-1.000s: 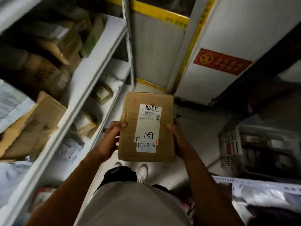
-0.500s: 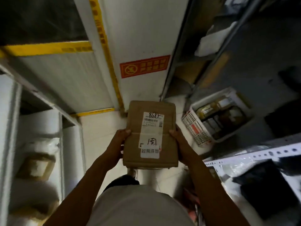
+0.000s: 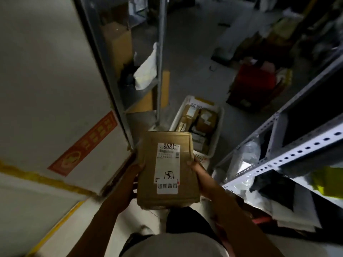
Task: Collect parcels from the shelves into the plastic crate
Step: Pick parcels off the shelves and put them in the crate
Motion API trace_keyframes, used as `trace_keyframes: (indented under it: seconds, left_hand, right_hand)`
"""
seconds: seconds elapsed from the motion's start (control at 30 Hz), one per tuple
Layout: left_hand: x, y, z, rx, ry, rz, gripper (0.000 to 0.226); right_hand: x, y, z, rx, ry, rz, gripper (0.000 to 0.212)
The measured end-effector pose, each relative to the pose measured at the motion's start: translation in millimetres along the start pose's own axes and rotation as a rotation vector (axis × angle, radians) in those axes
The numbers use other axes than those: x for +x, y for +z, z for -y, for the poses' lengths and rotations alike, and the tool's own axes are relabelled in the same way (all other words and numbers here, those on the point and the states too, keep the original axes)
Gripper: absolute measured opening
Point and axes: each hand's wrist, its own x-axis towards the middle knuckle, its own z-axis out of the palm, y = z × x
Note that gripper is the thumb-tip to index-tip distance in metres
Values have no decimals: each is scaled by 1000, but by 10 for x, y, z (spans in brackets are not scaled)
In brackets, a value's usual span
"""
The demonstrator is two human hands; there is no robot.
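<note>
Now nearer plastic crate [image 3: 215, 143] | both hands, left hand [image 3: 134, 175] and right hand [image 3: 197, 170], gripping cardboard parcel [image 3: 167, 169] just before crate | crate seemingly part-filled with parcels, blurred

Your 2 bare forearms reach forward from the bottom of the view, converging. Your left hand [image 3: 134, 175] and right hand [image 3: 199, 172] face each other, fingers curled, gripping the parcel [image 3: 167, 169] between them.

Dim storeroom. Pale wall panel [image 3: 46, 75] left, red sign [image 3: 83, 143], yellow tape strip [image 3: 46, 179]. Grey floor [image 3: 191, 58]. Perforated metal racking [image 3: 289, 156] right.
</note>
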Motion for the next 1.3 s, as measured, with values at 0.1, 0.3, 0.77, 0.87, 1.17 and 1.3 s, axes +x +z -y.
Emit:
trace_keyframes:
  seconds: [0.1, 0.3, 0.77, 0.87, 1.17, 1.3]
  left_hand:
    - [438, 78, -244, 63, -43, 69, 75]
    - [1385, 335, -626, 112, -112, 84, 76]
    - [3099, 1063, -1542, 307, -292, 195, 80]
    - [3372, 1286, -1560, 341, -342, 194, 62]
    - [4889, 1848, -1213, 402, -509, 255, 69]
    - [5983, 1974, -679, 461, -619, 320, 74]
  right_hand:
    - [245, -123, 141, 55, -1, -34, 86]
    - [973, -578, 410, 163, 21, -60, 62]
    - [2115, -1437, 999, 269, 71, -226, 99]
    - [2196, -1629, 1001, 333, 83, -287, 102]
    - [2983, -2490, 922, 369, 179, -407, 104]
    - [3626, -3058, 573, 369, 187, -472, 101]
